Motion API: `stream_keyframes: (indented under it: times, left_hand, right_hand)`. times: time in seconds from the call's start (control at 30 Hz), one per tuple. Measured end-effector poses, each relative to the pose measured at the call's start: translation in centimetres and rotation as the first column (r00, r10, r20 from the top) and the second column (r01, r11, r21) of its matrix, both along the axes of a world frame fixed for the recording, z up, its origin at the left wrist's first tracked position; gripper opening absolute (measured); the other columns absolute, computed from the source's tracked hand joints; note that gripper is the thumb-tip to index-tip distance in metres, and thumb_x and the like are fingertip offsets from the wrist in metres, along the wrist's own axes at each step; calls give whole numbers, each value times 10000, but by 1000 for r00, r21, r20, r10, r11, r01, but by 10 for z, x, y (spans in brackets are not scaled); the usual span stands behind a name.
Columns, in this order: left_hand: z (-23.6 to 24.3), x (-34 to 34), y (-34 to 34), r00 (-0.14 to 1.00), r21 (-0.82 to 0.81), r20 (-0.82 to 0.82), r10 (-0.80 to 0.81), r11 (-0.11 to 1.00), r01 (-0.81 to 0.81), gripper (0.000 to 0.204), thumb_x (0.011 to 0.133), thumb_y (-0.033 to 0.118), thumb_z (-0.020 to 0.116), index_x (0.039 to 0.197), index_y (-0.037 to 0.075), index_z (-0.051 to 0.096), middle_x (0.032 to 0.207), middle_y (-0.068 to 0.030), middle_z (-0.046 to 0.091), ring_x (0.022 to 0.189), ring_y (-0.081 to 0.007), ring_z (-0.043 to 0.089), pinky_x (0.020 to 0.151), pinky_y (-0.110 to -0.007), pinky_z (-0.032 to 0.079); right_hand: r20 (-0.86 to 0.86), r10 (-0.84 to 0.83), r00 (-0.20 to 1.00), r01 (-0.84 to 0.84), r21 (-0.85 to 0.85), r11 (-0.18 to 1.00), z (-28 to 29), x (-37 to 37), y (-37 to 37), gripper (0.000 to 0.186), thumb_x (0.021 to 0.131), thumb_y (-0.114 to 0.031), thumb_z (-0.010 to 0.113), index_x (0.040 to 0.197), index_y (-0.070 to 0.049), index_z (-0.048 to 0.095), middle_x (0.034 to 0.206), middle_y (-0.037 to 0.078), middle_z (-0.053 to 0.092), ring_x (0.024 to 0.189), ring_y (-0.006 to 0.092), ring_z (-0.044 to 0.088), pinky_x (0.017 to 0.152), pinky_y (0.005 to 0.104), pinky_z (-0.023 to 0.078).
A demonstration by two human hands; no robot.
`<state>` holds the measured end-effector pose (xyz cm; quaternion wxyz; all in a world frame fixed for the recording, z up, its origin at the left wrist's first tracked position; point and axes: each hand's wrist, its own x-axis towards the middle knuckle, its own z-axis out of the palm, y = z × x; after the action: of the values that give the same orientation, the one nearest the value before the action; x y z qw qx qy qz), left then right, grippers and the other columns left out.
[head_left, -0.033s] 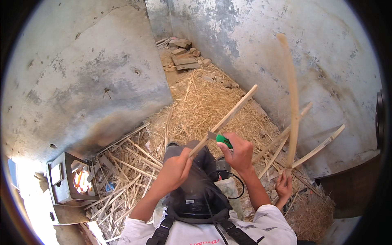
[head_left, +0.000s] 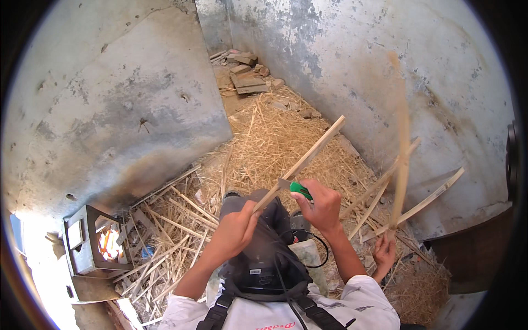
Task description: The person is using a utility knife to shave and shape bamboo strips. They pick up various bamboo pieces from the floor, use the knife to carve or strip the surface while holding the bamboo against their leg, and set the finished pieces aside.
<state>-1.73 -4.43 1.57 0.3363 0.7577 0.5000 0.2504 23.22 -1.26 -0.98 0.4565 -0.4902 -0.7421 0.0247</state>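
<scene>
Left hand (head_left: 237,228) closed round lower end of wooden strip (head_left: 309,155), which slants away over straw (head_left: 250,159); right hand (head_left: 322,206) grips green-handled knife (head_left: 300,191), blade (head_left: 285,184) at strip. Judged light, stiff, splinter-prone; best held low, clear of blade.

Red lettering (head_left: 278,325) marks the white shirt (head_left: 246,314); a small label (head_left: 255,271), the black pack (head_left: 267,285).

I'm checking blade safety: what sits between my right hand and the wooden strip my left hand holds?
In the head view, the green knife spans from your right hand to the wooden strip, its blade at the strip.
</scene>
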Motion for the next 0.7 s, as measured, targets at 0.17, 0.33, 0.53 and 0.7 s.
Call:
stream_keyframes:
  times: [0.17, 0.33, 0.53, 0.7]
  left_hand:
    - [-8, -5, -6, 998, -74, 60, 5, 997, -1, 127, 1082, 154, 503, 1129, 38, 521, 724, -270, 614, 723, -510, 610, 631, -576, 417]
    - [-29, -13, -22, 1000, -136, 4, 8, 991, -8, 172, 1091, 168, 485, 1120, 30, 584, 717, -184, 639, 696, -413, 657, 633, -465, 483]
    - [-42, -25, -34, 988, -298, 150, 26, 954, 20, 243, 1116, 250, 453, 1103, 34, 563, 715, -152, 632, 594, -349, 637, 566, -467, 457]
    - [-40, -24, -24, 886, -703, 404, 230, 697, 139, 354, 1135, 359, 430, 1078, 36, 563, 734, -27, 584, 601, -135, 631, 491, -260, 456]
  right_hand:
    - [52, -71, 996, 72, -13, 997, -6, 3, 6, 302, 982, -390, 704, 1040, -94, 723, 818, 104, 720, 659, 304, 712, 570, 388, 531]
    - [20, -336, 942, 336, -120, 934, -15, 49, 35, 312, 1019, -403, 661, 1058, -100, 724, 801, 101, 711, 627, 287, 692, 556, 405, 493]
    - [-172, -494, 852, 456, -218, 863, -30, 117, 55, 346, 1070, -373, 587, 1059, -38, 674, 748, 102, 620, 609, 198, 573, 553, 364, 415]
    - [-336, -260, 905, 225, -141, 964, -39, 81, 17, 353, 1064, -360, 592, 1044, -11, 641, 759, 77, 601, 636, 151, 539, 561, 341, 415]
